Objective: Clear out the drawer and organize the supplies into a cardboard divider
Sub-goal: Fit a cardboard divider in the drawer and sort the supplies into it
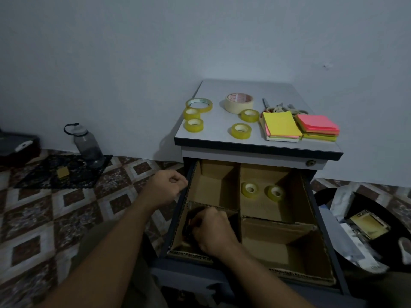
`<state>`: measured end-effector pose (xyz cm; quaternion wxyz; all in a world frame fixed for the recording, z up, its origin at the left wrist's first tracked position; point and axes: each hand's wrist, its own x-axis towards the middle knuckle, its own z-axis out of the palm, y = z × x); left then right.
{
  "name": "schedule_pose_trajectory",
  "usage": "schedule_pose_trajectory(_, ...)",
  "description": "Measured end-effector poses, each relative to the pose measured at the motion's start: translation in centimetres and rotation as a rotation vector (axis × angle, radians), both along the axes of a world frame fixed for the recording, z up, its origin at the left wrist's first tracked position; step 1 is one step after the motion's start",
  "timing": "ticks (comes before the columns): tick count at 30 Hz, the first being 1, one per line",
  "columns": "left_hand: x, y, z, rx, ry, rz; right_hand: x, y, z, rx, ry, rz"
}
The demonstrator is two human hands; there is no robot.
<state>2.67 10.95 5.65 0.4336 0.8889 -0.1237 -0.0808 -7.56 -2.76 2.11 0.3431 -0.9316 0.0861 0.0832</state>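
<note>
The brown cardboard divider (240,196) sits inside the open dark blue drawer (177,218) of a small grey cabinet (215,132). It splits the drawer into four boxes.

The right hand (213,232) is down in the box at 7 o'clock. Its fingers are curled round a dark thing (189,221). It is too dark there to tell what the thing is.

In the box at 1 o'clock lie two small yellow tape rolls (250,190), side by side and a little apart. The boxes at 11 o'clock and 5 o'clock show only cardboard.

The left hand (165,187) is at 9 o'clock of the drawer, touching its left rim. Its fingers are curled into a fist, and nothing shows inside it.

On the cabinet top, at 12 o'clock from the drawer, are more supplies:
- a wide cream tape roll (239,102)
- a thin clear tape ring (199,104)
- four more small yellow rolls (240,130)
- a yellow pad of sticky notes (281,126), with a pink pad (318,125) just beside it at 3 o'clock
- behind the pads, a blurry heap of small things (280,107)

On the patterned tile floor (55,218), far off at 9 o'clock, stands a grey plastic water bottle (89,145) by the wall.
</note>
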Motion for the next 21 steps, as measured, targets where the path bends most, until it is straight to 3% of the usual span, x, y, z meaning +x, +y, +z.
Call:
schedule_pose_trajectory(12,-0.3,-0.4,-0.1,0.039,-0.024,0.038,0.8,-0.4,0.5,-0.301,-0.031,0.316)
schedule_pose_trajectory(21,-0.6,-0.4,0.1,0.037,-0.012,0.057,0.4,-0.8,0.7,-0.337,-0.084,0.371)
